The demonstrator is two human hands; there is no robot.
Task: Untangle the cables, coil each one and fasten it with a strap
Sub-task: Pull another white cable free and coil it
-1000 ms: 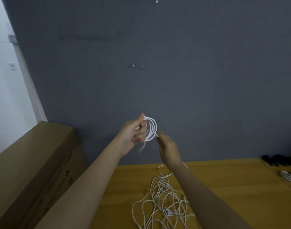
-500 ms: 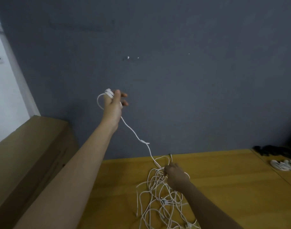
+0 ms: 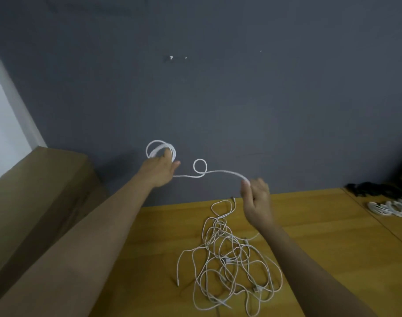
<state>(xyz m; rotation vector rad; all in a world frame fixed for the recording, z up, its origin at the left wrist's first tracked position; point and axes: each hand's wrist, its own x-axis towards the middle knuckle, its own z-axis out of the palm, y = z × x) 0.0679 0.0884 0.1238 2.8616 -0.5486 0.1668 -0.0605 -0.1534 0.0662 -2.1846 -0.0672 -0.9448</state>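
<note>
A white cable [image 3: 220, 172] is stretching in the air between two raised hands, in front of a dark grey wall [image 3: 218, 88]. The left hand [image 3: 160, 169] is gripping a small coil [image 3: 160, 148] of it, several loops wound together. From there the cable is running rightward through one small loop to the right hand [image 3: 256, 197], which is pinching it between thumb and fingers. Below, a tangle of white cables [image 3: 229, 259] is lying on the wooden worktop [image 3: 321, 236]. More coiled cables [image 3: 389, 207] are sitting at the far right edge. A cardboard box [image 3: 35, 202] is standing to the left.
</note>
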